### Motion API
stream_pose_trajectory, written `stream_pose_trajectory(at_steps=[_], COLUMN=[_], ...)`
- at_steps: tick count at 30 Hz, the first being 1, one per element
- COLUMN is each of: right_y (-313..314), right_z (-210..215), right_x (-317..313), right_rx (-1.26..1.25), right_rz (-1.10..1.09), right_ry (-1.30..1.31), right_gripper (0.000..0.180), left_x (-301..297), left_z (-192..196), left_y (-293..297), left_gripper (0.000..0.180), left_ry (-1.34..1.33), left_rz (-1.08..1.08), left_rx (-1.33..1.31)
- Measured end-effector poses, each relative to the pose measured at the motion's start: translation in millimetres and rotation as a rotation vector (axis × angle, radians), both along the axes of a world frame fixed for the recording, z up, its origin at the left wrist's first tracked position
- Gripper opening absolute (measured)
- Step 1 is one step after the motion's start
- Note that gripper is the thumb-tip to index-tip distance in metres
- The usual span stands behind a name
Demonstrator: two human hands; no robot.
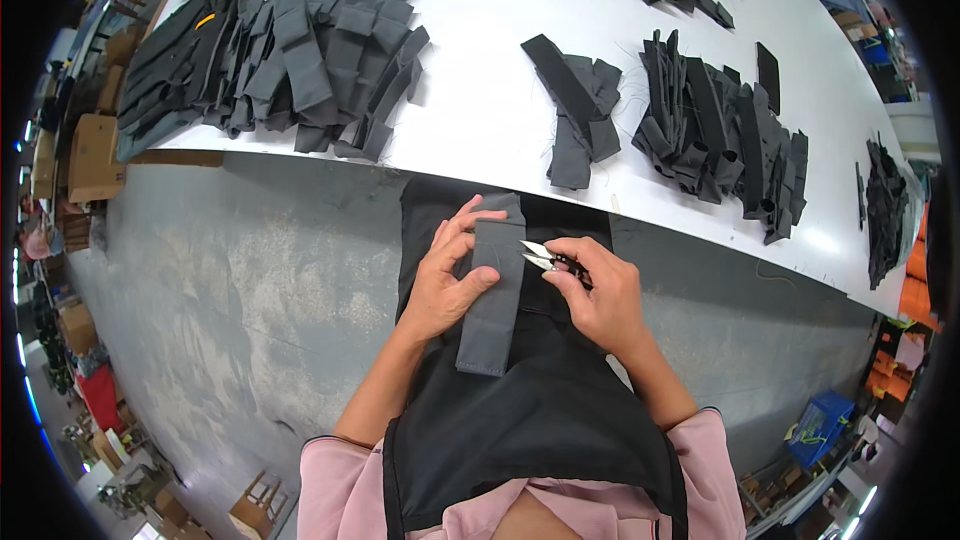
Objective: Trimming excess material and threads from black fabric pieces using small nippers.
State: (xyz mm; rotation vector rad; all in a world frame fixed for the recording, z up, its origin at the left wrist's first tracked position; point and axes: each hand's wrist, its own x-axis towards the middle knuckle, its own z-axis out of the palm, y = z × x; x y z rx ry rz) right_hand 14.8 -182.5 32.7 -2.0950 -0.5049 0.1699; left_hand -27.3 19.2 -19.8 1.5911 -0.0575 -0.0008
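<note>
In my left hand [447, 275] is a dark grey fabric strip [492, 300], held upright over my black apron [530, 430]. My left thumb lies on the strip's face, while some of the fingers pass behind it. My right hand [605, 295] grips a small pair of thread snips [562, 265] with black handles. The snips' pale blades are parted and point left, close to the strip's right edge. A thin loose thread shows faintly on the strip's face.
Beyond my hands is a white table [470, 70]. A large heap of grey strips [310, 60] lies at its left, a small pile [577, 120] nearer the middle, and another heap [715, 140] at the right. Cardboard boxes [95, 157] stand at far left.
</note>
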Motion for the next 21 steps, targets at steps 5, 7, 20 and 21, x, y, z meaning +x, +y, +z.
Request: stream_pose_trajectory(at_steps=[5,7,20,21], right_y=[4.9,4.3,3.0,3.8], right_z=[-5.1,-9.7,-3.0,-3.1], right_x=[-0.9,-4.8,0.4,2.8], right_rx=[0.041,0.054,0.025,0.016], right_rz=[-0.007,-0.022,0.042,0.096], right_ry=[0.01,0.005,-0.018,-0.042], right_gripper=[0.018,0.018,0.02,0.021], left_x=[-0.8,-2.4,-3.1,-3.4], left_z=[4.4,4.9,9.4,9.8], left_y=[3.0,1.9,2.8,4.0], left_gripper=[0.038,0.038,0.05,0.053], left_ry=[0.01,0.062,0.065,0.063], left_rz=[-0.011,-0.001,-0.072,-0.105], left_rx=[0.08,-0.063,-0.062,-0.039])
